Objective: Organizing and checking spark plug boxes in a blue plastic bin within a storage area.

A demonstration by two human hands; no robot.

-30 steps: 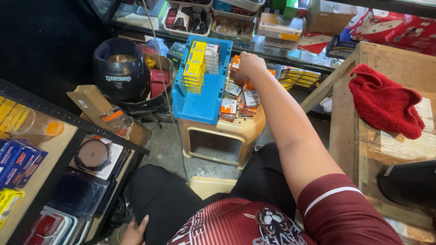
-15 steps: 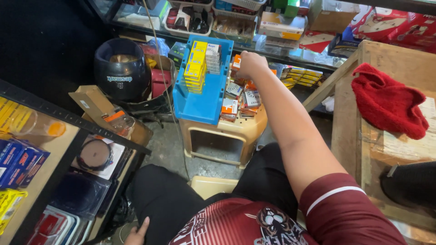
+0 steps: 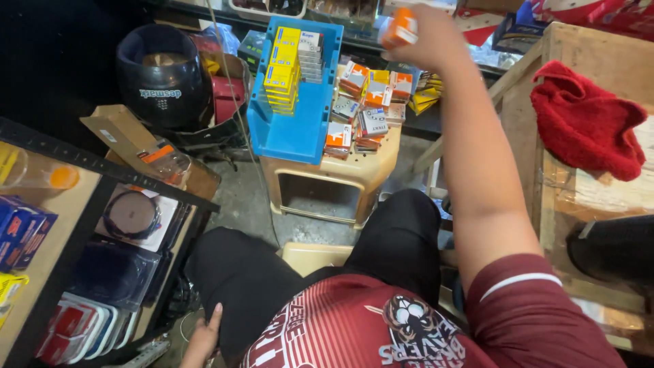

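1. Resting low beside the person's dark trouser leg, the left hand [image 3: 204, 337] lies with its fingers [image 3: 215, 315] straight and pressed loosely together; they hold nothing, and only part of the hand shows at the bottom edge.
2. Left of those fingers stands a black shelf rack [image 3: 102, 170] with flat packets and a round dark ring in clear wrap [image 3: 131, 215] on its lower level.
3. Beyond the left fingers, past the knees, sits a beige plastic stool [image 3: 327, 184] on the concrete floor.
4. On the stool, below the raised right fingers, lies a blue plastic tray [image 3: 289, 133] with a row of yellow boxes [image 3: 281, 75] and a short row of grey boxes [image 3: 310, 58] standing in it.
5. Just right of the tray, on the stool top, is a loose heap of small orange and white boxes [image 3: 361, 112], lying under the right fingers and well apart from them.
6. The right hand [image 3: 426, 37] is stretched out and lifted at the far end of the arm; its fingers are curled shut around one small orange and white box [image 3: 400, 28], which sticks out to the left of the fingertips, clear of the heap.
7. Right of the right forearm is a wooden crate [image 3: 599, 61] with a red cloth [image 3: 586, 123] draped on it.
8. Far to the left of the right fingers, a black helmet [image 3: 160, 75] sits beside a brown cardboard carton [image 3: 119, 133].
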